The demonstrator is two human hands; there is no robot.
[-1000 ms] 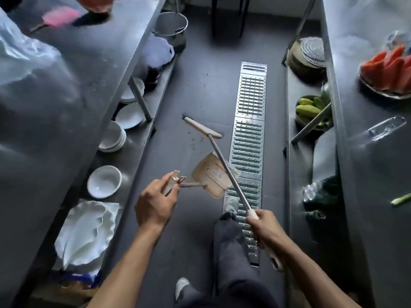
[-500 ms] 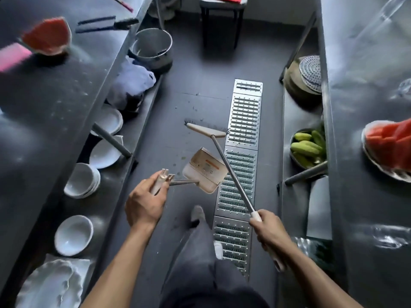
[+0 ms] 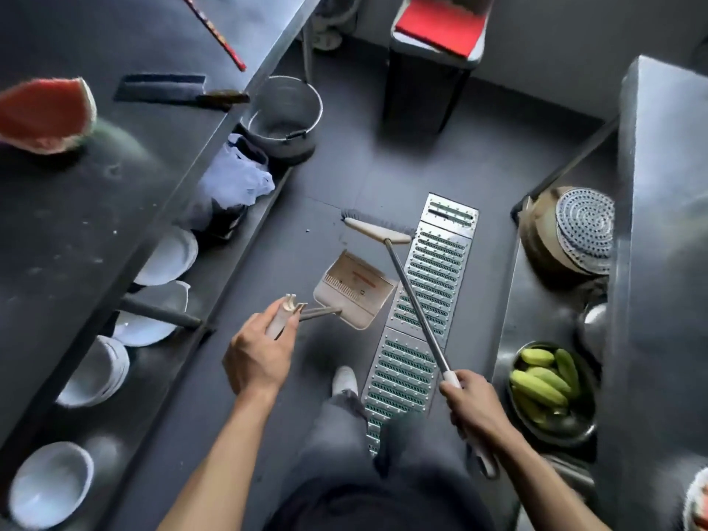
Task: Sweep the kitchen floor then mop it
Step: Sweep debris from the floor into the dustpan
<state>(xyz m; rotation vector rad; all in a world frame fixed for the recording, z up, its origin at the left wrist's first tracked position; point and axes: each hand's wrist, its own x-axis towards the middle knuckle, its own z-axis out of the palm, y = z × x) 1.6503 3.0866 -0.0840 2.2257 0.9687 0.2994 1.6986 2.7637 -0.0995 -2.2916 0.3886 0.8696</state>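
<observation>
My left hand [image 3: 257,354] grips the pale handle of a beige dustpan [image 3: 354,288], whose pan hangs tilted above the dark grey floor [image 3: 344,178]. My right hand [image 3: 475,410] holds the white grip of a broom with a metal shaft [image 3: 415,306]. The broom's cream head [image 3: 377,231] with dark bristles sits on the floor beyond the dustpan, beside the far end of the metal drain grate [image 3: 433,277]. A few small crumbs lie on the floor to the left of the broom head. My legs and one white shoe [image 3: 344,379] are below.
Steel counters line both sides. The left lower shelf holds white bowls and plates [image 3: 164,258], a plastic bag [image 3: 233,182] and a metal bucket [image 3: 283,116]. A bin with a red lid [image 3: 436,44] stands ahead. On the right are cucumbers in a bowl [image 3: 548,389] and a pot [image 3: 567,231].
I have walked forward along the aisle, so the bucket and bin are nearer. The broom head and dustpan moved ahead with me; both hands keep their grips.
</observation>
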